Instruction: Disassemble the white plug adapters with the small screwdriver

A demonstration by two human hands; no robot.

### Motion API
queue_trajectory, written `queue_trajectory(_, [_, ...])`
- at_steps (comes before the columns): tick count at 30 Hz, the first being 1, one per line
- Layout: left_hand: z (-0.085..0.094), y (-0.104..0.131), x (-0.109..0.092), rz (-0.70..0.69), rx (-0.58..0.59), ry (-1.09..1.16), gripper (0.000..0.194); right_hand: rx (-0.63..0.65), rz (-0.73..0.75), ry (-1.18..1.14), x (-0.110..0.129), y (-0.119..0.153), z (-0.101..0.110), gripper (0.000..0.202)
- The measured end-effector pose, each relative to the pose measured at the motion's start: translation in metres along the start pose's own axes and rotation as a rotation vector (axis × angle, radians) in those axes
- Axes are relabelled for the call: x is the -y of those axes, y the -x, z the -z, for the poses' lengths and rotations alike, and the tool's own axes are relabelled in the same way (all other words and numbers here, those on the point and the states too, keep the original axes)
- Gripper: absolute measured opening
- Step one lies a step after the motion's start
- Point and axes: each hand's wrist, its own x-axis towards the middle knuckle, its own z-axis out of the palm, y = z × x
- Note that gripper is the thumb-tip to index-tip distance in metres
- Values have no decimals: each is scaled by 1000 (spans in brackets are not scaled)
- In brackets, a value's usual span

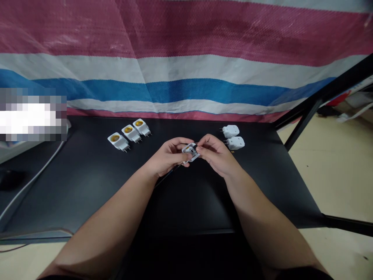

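My left hand (171, 156) grips a small white plastic plug housing (186, 148), thumb on top and fingers beneath. Its inner side faces up, with metal parts showing inside. At the housing's right edge, the thumb and fingertips of my right hand (214, 153) pinch together; whatever lies between them is too small to make out. Behind and to the left lie three white plug-in lamp sockets (128, 133) in a slanting row, gold threads upward and pins pointing right. Two white plug adapters (235, 142) rest beyond my right hand, with pins pointing left.
Tiny brass-coloured bits (232, 151) lie beside the adapters on the black table (186, 202). A white cable (32, 181) runs down the left side, near a dark object (11, 178). A striped sheet (186, 66) hangs behind; a black metal frame (309, 107) stands at the right.
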Motion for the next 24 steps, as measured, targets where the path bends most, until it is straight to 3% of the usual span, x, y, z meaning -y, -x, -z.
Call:
queue_trajectory(4, [0,0,-1,-54,16,-67,51,-31,77,93,-3,0,-2,32])
queue_trajectory(9, [6,-3,-1,-192,-78,-311,59,-117,185,304,-7,1,-7,19])
queue_trajectory(14, [17,-5,-1,-253,-278,-685,48,-220,380,825,-1,3,8,16])
queue_trajectory(18, [22,-5,-1,-258,-335,-829,43,-73,338,1101,-4,2,21,30])
queue_trajectory(21, [24,-6,1,-241,-332,-795,40,-3,269,1132,-11,2,25,38])
queue_trajectory(24, [27,-7,2,-223,-347,-750,41,-24,171,1105,-14,3,27,38])
